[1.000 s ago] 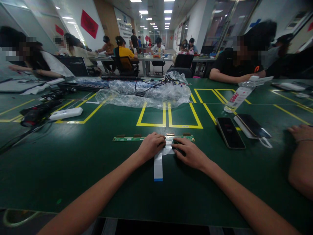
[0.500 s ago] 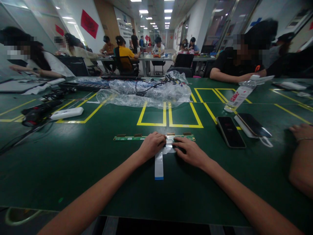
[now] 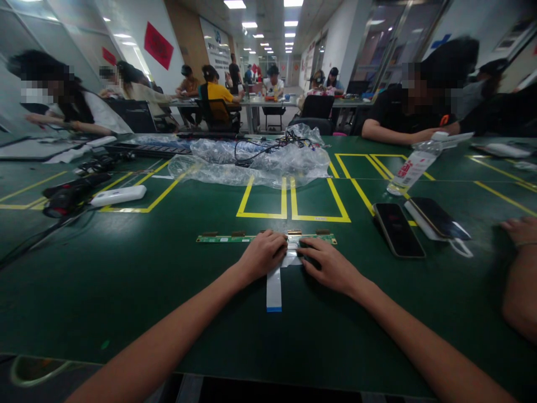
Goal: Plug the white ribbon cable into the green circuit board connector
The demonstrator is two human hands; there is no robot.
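A long, thin green circuit board (image 3: 225, 239) lies crosswise on the table in front of me, with brown tabs along its far edge. At its middle sits the end of a white flat ribbon cable (image 3: 274, 291), whose blue-tipped tail runs toward me. My left hand (image 3: 263, 256) is closed with bunched fingertips at the cable's left side, over the board. On the other side, my right hand (image 3: 329, 266) pinches the cable's right edge with its finger and thumb tips. A piece of clear film (image 3: 292, 261) shows between the hands. The fingertips partly hide the joint.
Behind the board lie crumpled clear plastic wrap (image 3: 255, 159) and dark wires. On the right are a phone (image 3: 398, 229), another phone (image 3: 440, 217), a water bottle (image 3: 413, 167) and another person's arm (image 3: 522, 268). Leftward are a black device (image 3: 73, 193) and a white one (image 3: 119, 196).
The whole view has shifted slightly. Both hands stay at the cable and board, with only small finger movement; the board and cable have not visibly moved on the table.
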